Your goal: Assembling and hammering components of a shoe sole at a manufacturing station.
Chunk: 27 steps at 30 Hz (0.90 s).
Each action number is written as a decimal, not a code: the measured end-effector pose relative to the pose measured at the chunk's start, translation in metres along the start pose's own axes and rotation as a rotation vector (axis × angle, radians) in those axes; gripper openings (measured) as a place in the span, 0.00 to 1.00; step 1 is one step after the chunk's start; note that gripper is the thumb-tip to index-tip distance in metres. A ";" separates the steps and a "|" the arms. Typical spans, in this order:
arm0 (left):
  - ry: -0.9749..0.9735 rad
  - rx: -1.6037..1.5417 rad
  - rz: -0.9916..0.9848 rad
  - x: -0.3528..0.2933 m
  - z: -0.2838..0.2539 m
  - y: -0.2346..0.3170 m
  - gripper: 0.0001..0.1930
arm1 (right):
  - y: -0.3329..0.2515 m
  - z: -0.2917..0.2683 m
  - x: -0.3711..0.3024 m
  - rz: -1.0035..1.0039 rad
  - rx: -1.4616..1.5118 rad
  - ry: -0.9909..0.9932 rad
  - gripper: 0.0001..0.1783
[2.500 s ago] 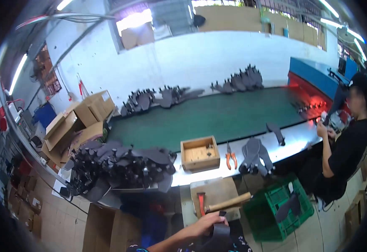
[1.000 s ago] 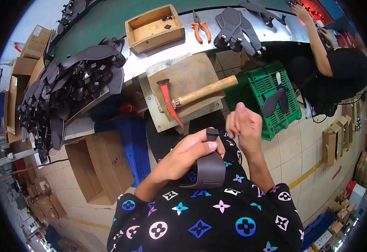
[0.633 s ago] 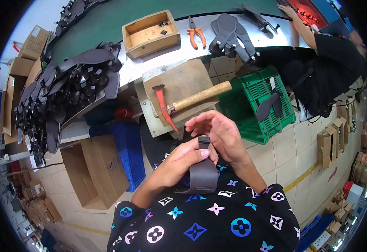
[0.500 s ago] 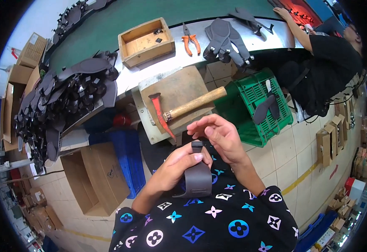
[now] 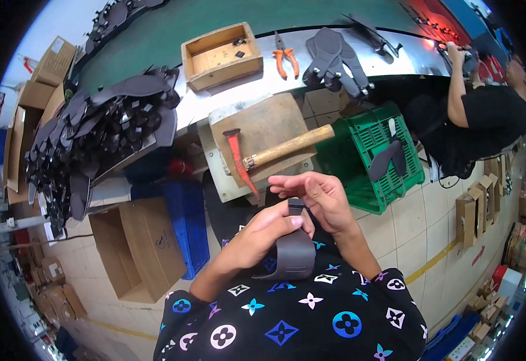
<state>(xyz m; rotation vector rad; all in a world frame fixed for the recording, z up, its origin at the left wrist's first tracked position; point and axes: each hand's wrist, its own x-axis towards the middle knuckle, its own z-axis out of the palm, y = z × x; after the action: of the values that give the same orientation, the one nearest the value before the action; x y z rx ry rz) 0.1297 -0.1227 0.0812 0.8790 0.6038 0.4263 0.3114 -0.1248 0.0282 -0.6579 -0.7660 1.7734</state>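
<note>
One hammer [image 5: 275, 154] at twelve o'clock, one pair of orange pliers [image 5: 285, 55], one wooden box [image 5: 221, 55], one green crate [image 5: 374, 155].

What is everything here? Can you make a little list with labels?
left hand: grips the dark grey curved leather piece
right hand: pinches the piece's top end
hammer: wooden handle, red claw head, lying on the wooden block
wooden tray: on the bench
orange pliers: right of the tray
green crate: on the floor
co-worker: seated at far right
</note>
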 end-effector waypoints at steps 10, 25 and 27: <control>0.033 -0.027 0.030 -0.006 -0.006 -0.004 0.14 | -0.005 0.004 0.004 0.056 0.328 -0.291 0.45; 0.030 -0.005 0.020 -0.007 -0.012 -0.003 0.14 | -0.010 0.006 0.006 0.061 0.041 -0.252 0.36; 0.010 -0.001 0.005 -0.006 -0.012 -0.002 0.15 | -0.008 0.012 0.004 0.093 -0.057 -0.128 0.24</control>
<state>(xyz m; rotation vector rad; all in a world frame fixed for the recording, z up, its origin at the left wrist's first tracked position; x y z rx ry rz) 0.1174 -0.1198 0.0755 0.8782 0.6111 0.4354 0.3067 -0.1214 0.0417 -0.6309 -0.8881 1.8989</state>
